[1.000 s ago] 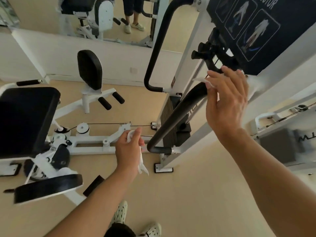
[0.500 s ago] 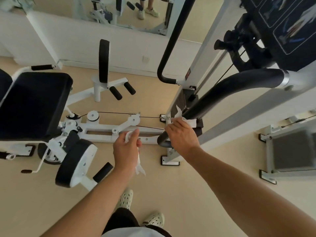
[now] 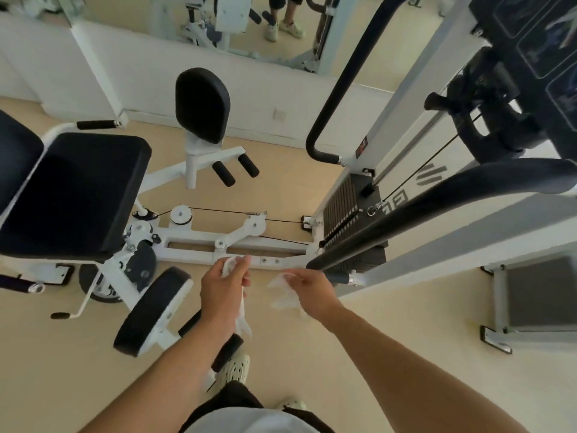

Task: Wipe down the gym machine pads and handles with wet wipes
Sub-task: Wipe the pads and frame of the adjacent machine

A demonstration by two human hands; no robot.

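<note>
- Beige gym floor [image 3: 406,339] runs to a white wall with a mirror [image 3: 281,23] along its top, where a person's legs are reflected.
- At left stands a white-framed machine with a wide black seat pad [image 3: 78,195], an upright black back pad [image 3: 202,104] and a round black roller pad [image 3: 150,310].
- At right, a weight stack [image 3: 346,214] sits behind a long black padded handle [image 3: 437,210] that slopes down toward the hands.
- Left hand [image 3: 223,289] grips a crumpled white wet wipe [image 3: 240,307], one end trailing below the palm.
- Right hand [image 3: 312,292] pinches a second wet wipe [image 3: 282,292], spread loosely, just beside the lower end of the padded handle without touching it.
- Both hands hover above the floor, near each other but apart.
</note>
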